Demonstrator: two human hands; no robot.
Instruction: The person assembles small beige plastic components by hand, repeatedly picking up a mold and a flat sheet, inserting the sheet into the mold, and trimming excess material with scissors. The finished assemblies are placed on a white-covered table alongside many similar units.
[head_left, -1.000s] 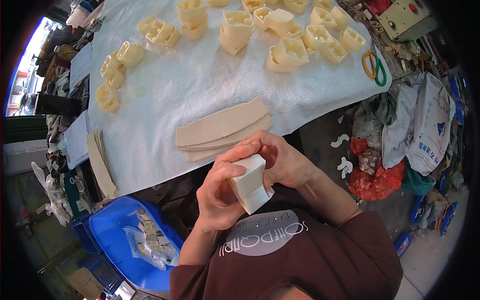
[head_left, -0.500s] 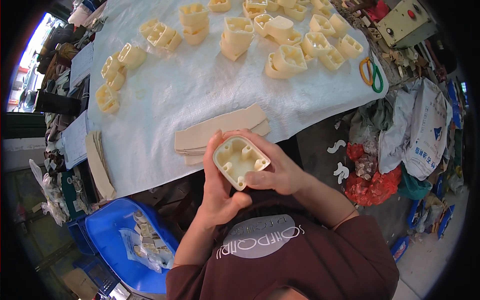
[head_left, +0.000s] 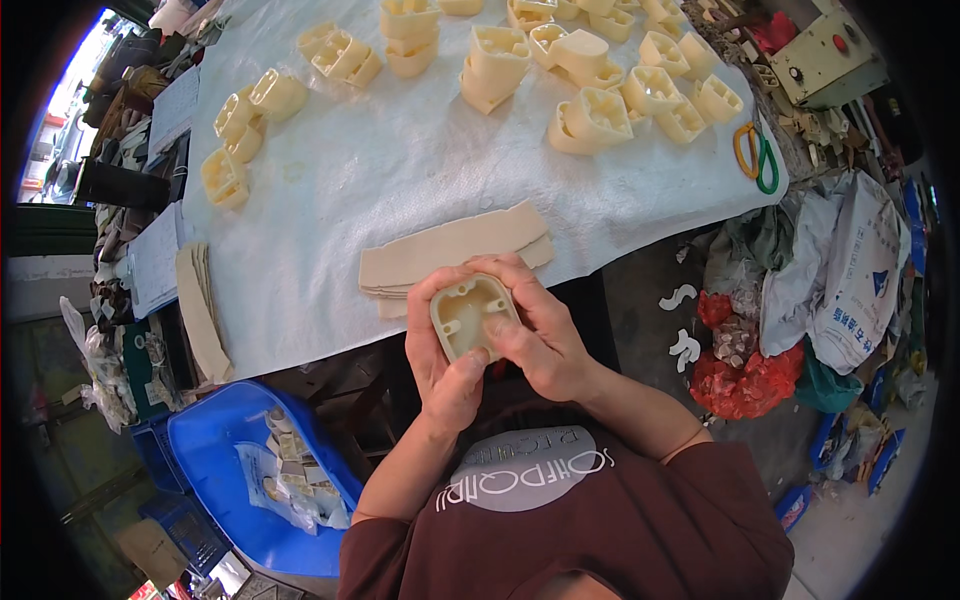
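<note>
Bench (head_left: 330,200): a long bench under a white cloth is filling the upper part of the view, its near edge sitting just beyond the hands.
Blue crate (head_left: 215,450): sitting on the floor to the person's lower left, holding small pale pieces in clear bags.
Sacks and red bags (head_left: 850,280): piling up on the floor at the right of the bench.
Moulded shells (head_left: 600,85): cream-coloured pieces are lying scattered and stacked across the far half of the cloth, well apart from the hands.
Flat strips (head_left: 455,250): a stack of pale flat strips is lying at the near edge of the bench, just beyond the fingertips.
Left hand (head_left: 440,355): cupping the held part from the left and below, thumb coming up at its lower edge; grip closed around it.
Right hand (head_left: 540,335): wrapping the part from the right, fingers curling over its top and thumb pressing its hollow face; grip closed on it too.
Cream shell part (head_left: 470,315): being held between both hands in front of the chest, hollow side facing up at the camera, off the bench.
</note>
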